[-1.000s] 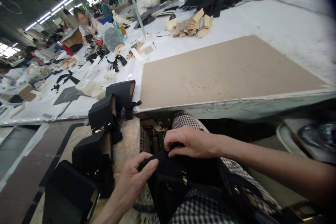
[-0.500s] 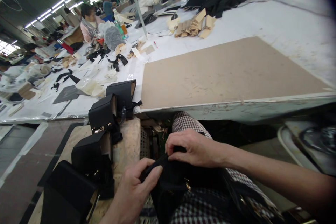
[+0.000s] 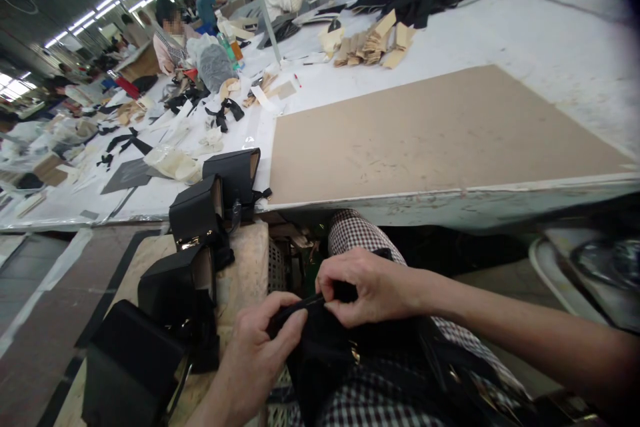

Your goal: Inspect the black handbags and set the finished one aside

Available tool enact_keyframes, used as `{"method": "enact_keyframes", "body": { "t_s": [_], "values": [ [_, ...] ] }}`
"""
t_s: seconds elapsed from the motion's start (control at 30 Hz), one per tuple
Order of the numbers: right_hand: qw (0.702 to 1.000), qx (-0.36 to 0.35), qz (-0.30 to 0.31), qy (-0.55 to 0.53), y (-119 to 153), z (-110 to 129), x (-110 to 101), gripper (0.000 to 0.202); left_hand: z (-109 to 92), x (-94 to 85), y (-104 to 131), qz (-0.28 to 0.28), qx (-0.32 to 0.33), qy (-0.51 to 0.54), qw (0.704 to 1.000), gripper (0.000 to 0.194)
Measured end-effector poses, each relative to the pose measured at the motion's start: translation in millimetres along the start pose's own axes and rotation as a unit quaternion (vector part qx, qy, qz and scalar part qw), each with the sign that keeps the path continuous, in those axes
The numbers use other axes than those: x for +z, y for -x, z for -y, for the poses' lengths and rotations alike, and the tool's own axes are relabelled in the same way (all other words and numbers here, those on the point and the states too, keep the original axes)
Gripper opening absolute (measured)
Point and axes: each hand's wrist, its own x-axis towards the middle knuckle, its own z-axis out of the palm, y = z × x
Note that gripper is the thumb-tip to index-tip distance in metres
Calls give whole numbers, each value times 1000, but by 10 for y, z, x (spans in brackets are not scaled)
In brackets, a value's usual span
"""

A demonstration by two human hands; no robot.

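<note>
A black bag (image 3: pixel 325 353) with small gold hardware lies across my lap, on checkered cloth. My left hand (image 3: pixel 260 347) pinches its upper edge between thumb and fingers. Close by on the right, my right hand (image 3: pixel 367 287) grips the same edge with bent fingers. The bag's lower part is dark and hard to make out. To the left stand several black box-shaped bags, among them one at the table edge (image 3: pixel 233 177), one with a gold clasp (image 3: pixel 197 210) and one lowest in view (image 3: pixel 133 363).
A beige board (image 3: pixel 430 133) lies on the white table (image 3: pixel 565 47) ahead. Tan strips (image 3: pixel 367 47), black scraps (image 3: pixel 225 113) and a plastic bag (image 3: pixel 173 163) are farther back. A crate (image 3: pixel 277 267) stands below the table edge. People sit across the table.
Both hands stay on the bag's edge. My right thumb has shifted slightly down and right, and the edge between the hands shows a little more. The view has tilted slightly.
</note>
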Motion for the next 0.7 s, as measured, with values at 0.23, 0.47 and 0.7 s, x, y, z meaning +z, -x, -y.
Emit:
{"method": "enact_keyframes", "body": {
  "t_s": [0.23,0.47,0.7],
  "values": [
    [1000,18,-8,-20,6,-66,24,8,21,-51,-28,-11,39,-2,999,18],
    [997,81,2,-16,-4,-40,-12,10,-78,-114,-77,4,126,-76,989,12],
    [990,137,12,-12,-19,11,-59,5,-40,7,-75,-44,62,-42,996,16]
  ]
}}
